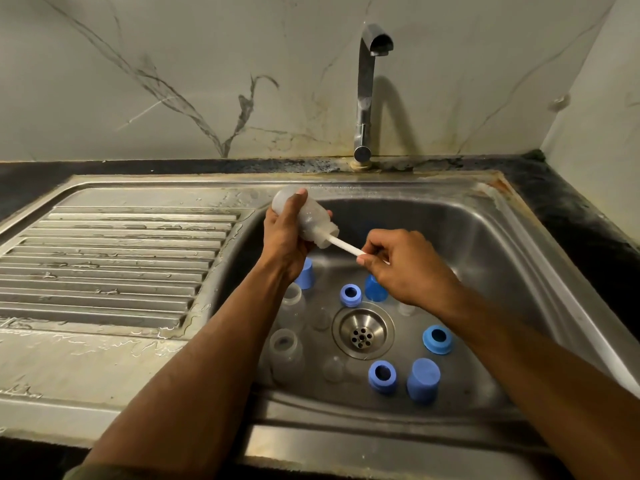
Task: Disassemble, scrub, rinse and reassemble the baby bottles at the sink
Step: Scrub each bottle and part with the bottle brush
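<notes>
Over the sink (512,237), the left hand (285,237) gripped a clear bottle (308,216) tilted mouth-down toward the right hand (405,268), which pinched the white brush handle (344,247) entering that mouth.

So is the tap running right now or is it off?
Off, as far as the view shows: no stream falls from the tap spout into the sink, though the draining board is wet.

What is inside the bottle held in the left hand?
A white brush handle runs into the mouth of the bottle, pinched at its outer end by the right hand. The brush head is hidden by the cloudy wall and the left hand.
</notes>
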